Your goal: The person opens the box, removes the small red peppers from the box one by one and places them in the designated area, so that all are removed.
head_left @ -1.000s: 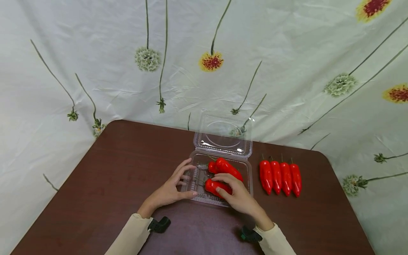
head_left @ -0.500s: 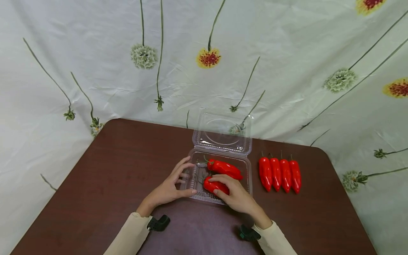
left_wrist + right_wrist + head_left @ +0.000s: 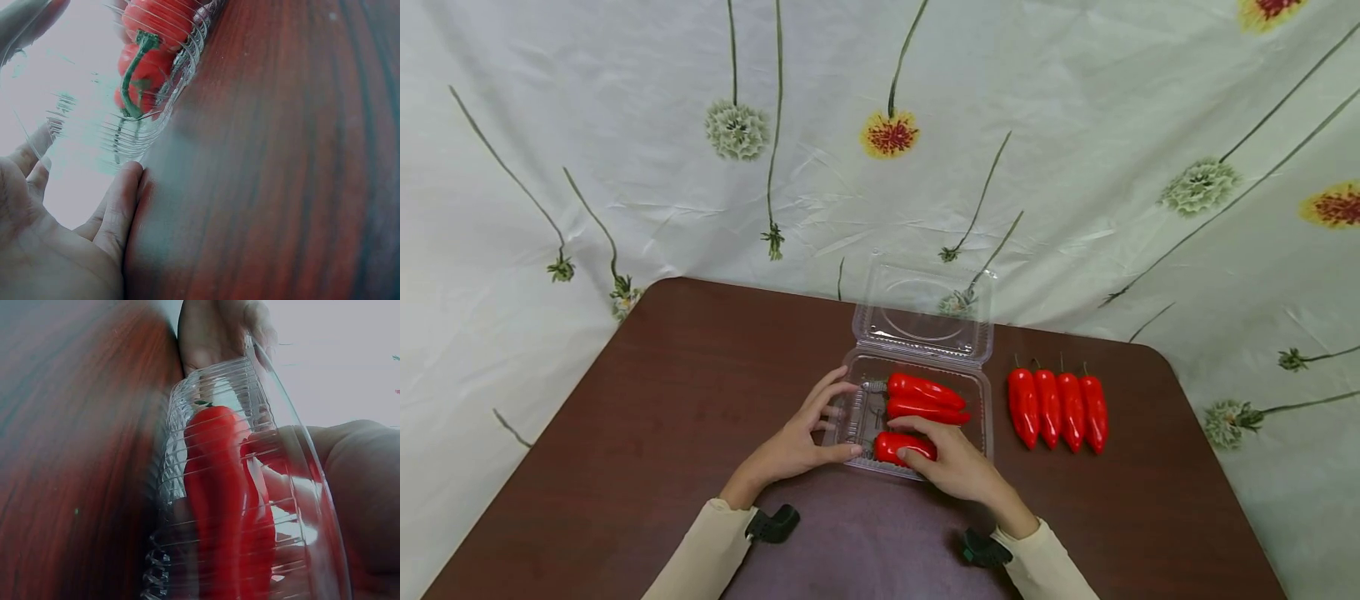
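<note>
A clear plastic clamshell container (image 3: 988,408) stands on the table with its lid (image 3: 925,321) tipped up at the back. My right hand (image 3: 958,462) reaches into it and grips a red chili pepper (image 3: 891,447) near the front wall, thumb on the near side. Through the ribbed wall in the right wrist view, this pepper (image 3: 219,481) lies lengthwise. Two more peppers, a far one (image 3: 925,387) and a middle one (image 3: 925,410), lie side by side behind it, stems leftward. My left hand (image 3: 797,450) rests at the container's left side, fingers spread and fairly straight, thumb at the front corner.
Several red chili peppers (image 3: 1048,408) stand in a neat row on the brown table (image 3: 715,358), right of the container, stems away from me. A flowered white cloth (image 3: 820,183) hangs behind the table.
My right hand has shifted the gripped pepper toward the container's front wall. The two behind it, earlier overlapping, now lie parallel with a gap before the gripped one. The left hand stays put.
</note>
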Demonstrator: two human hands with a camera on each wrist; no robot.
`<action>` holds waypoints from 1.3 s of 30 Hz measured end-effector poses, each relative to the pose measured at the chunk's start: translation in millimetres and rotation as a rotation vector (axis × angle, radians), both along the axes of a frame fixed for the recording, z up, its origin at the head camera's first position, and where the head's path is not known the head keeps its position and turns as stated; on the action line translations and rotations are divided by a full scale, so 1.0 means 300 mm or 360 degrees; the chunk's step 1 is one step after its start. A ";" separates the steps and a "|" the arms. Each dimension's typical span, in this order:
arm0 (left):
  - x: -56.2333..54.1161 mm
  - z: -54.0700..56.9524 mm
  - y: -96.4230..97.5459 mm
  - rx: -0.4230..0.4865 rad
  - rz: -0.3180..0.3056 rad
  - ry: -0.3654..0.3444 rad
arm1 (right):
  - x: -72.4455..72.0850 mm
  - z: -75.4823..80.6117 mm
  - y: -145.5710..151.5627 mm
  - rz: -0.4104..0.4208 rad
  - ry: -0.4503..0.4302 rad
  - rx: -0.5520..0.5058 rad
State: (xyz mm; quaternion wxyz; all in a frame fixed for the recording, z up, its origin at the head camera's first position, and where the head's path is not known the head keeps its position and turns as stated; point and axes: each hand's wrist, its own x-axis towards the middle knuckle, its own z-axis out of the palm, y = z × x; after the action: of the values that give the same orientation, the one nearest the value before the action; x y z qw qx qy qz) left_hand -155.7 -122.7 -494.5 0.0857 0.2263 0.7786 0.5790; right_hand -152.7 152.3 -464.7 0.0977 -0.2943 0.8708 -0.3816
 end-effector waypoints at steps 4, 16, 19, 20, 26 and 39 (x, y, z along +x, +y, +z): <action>0.000 -0.001 -0.002 -0.0006 0.0005 0.0006 | 0.001 0.004 -0.002 0.0013 -0.0020 0.0004; -0.002 0.003 0.003 -0.0014 0.0002 0.0011 | -0.002 0.011 0.003 0.0087 -0.0030 -0.0051; -0.002 0.002 0.003 -0.0014 0.0000 0.0013 | 0.000 0.016 0.004 0.0098 -0.0030 -0.0079; -0.002 0.001 0.003 -0.0013 0.0000 0.0013 | 0.000 0.018 0.004 0.0100 -0.0032 -0.0092; -0.004 -0.005 0.001 -0.0005 -0.0008 0.0030 | 0.005 0.025 0.003 0.0101 -0.0019 -0.0126; 0.008 0.006 -0.001 0.0002 0.0007 -0.0010 | 0.010 0.036 0.013 0.0114 -0.0040 -0.0205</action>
State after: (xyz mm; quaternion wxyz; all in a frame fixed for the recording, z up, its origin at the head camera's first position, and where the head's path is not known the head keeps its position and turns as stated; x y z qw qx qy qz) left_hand -153.2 -122.9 -492.6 0.0866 0.2229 0.7784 0.5805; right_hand -149.6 156.2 -453.8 0.1032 -0.3261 0.8320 -0.4368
